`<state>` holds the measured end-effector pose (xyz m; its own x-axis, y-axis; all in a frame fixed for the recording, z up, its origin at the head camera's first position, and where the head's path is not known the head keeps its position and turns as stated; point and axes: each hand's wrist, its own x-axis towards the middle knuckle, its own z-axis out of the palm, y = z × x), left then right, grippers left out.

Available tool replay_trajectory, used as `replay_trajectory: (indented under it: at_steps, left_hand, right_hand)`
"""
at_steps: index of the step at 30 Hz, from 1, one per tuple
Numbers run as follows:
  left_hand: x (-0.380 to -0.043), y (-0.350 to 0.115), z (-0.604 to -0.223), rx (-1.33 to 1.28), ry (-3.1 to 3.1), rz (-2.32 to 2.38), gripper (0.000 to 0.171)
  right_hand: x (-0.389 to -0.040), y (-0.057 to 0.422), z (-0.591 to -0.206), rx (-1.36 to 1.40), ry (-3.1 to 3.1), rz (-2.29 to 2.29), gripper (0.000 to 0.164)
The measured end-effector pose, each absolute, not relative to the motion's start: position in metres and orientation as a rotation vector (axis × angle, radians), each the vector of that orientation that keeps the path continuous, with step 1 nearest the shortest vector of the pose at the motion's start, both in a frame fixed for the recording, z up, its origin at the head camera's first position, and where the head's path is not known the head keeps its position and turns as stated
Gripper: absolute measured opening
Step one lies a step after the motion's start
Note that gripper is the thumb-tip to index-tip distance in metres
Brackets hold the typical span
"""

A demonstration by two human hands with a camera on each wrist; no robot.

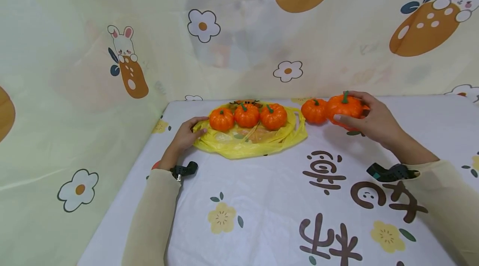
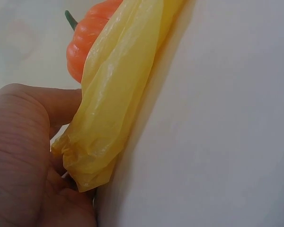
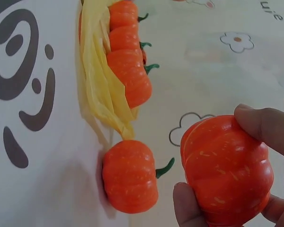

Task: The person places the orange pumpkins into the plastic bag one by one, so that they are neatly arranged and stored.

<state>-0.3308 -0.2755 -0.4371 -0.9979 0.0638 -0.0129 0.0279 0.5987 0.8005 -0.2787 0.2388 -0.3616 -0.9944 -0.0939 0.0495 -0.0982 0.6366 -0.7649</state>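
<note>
A yellow plastic bag [image 1: 243, 149] lies spread on the table, with three small orange toy pumpkins [image 1: 273, 116] in a row on or in it. At its left end my left hand [image 1: 186, 135] pinches the gathered edge; the left wrist view shows the crumpled bag corner [image 2: 92, 161] between thumb and fingers. My right hand [image 1: 378, 122] grips another toy pumpkin [image 3: 227, 170] with a green stem, above the table. Some orange shows behind and below it, partly hidden. One more pumpkin [image 3: 131, 177] rests by the bag's right handle.
A white tablecloth [image 1: 262, 199] with brown lettering and yellow flowers covers the table. Printed cloth walls [image 1: 239, 58] with flowers and rabbits rise at the back and left. An orange and black patch [image 1: 245, 102] shows at the bag's back edge.
</note>
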Motion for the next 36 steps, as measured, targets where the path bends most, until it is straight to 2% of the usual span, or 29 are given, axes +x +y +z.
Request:
replay_trajectory:
  at_steps: [8,15,36]
  left_hand:
    - [-0.33,-0.276,-0.435,0.07,2.775,1.372,0.042]
    - [-0.331,-0.277,-0.436,0.184,2.829,1.344,0.043]
    - [-0.331,-0.277,-0.436,0.136,2.814,1.351,0.043]
  right_hand:
    - [-0.277,0.228,-0.36,0.192,-2.892,1.295,0.092]
    - [-0.274,0.217,-0.366,0.194,-2.929,1.251,0.097]
    - [-0.263,0.181,-0.368,0.348,-2.912,1.315,0.096]
